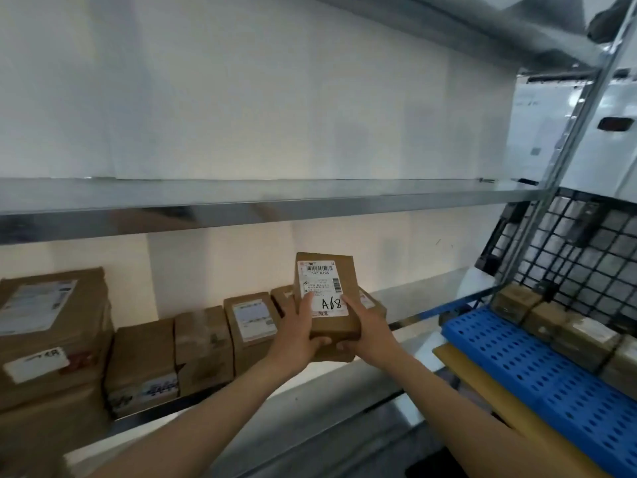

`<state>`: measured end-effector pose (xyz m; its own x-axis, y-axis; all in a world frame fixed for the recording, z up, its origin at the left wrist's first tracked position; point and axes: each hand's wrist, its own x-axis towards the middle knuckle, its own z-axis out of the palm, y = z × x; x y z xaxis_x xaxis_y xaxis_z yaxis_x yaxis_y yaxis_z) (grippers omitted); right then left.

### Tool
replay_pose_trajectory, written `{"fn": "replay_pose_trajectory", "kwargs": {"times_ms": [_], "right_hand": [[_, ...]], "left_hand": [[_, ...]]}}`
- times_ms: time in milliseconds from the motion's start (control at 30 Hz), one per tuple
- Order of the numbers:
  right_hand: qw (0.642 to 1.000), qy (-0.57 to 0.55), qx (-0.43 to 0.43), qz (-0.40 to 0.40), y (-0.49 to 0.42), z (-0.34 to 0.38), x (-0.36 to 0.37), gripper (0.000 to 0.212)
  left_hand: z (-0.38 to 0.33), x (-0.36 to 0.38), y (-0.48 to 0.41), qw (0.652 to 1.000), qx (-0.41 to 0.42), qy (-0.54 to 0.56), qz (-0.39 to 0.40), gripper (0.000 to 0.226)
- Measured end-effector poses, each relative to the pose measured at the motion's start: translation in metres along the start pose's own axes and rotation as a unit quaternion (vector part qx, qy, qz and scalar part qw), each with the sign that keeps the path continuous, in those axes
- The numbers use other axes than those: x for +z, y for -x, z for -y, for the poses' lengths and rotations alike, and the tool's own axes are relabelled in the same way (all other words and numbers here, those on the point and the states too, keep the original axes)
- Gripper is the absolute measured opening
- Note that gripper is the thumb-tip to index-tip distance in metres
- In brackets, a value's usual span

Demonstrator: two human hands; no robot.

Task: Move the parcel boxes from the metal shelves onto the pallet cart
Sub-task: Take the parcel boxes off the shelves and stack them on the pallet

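A small brown parcel box (331, 277) with a white label marked "A68" is held up in front of the lower metal shelf (406, 305). My left hand (299, 331) grips its left side and my right hand (370, 331) grips its right side, thumbs on the label. Several more brown parcel boxes (203, 343) stand in a row on that shelf to the left. The pallet cart (537, 370), with a blue perforated deck and a black wire-mesh back, stands at the right, with several boxes (558, 326) lined up along its mesh.
The upper metal shelf (241, 198) spans the view above my hands and holds nothing visible. A slanted metal upright (565, 139) divides shelves from cart. A big box (51, 326) fills the lower shelf's left end. A yellowish board (489, 384) edges the cart's near side.
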<state>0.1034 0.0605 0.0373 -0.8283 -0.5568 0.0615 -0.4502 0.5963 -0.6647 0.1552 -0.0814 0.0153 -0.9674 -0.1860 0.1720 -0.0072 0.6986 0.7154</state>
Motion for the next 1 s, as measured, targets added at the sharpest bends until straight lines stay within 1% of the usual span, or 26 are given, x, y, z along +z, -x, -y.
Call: {"fn": "replay_pose_trajectory", "kwargs": {"times_ms": [133,233,467,733,1000], "right_hand": [[0.998,0.046,0.035,-0.025,0.03,-0.056,-0.046,0.082],[0.995,0.038,0.073,-0.052,0.057,-0.097,-0.08,0.085],[0.984,0.07,0.129,-0.096,0.122,-0.179,-0.147,0.088],[0.971,0.049,0.187,-0.137,0.171,-0.237,-0.182,0.09],[0.951,0.039,0.251,-0.173,0.193,-0.288,-0.221,0.093]], "left_hand": [[-0.049,0.054,-0.005,0.999,0.034,0.011,0.024,0.088],[-0.086,0.095,-0.007,0.996,0.066,0.025,0.051,0.088],[-0.163,0.182,-0.006,0.988,0.11,0.035,0.102,0.088],[-0.212,0.253,-0.014,0.975,0.14,0.026,0.171,0.091],[-0.255,0.319,-0.042,0.957,0.171,0.033,0.232,0.09]]}}
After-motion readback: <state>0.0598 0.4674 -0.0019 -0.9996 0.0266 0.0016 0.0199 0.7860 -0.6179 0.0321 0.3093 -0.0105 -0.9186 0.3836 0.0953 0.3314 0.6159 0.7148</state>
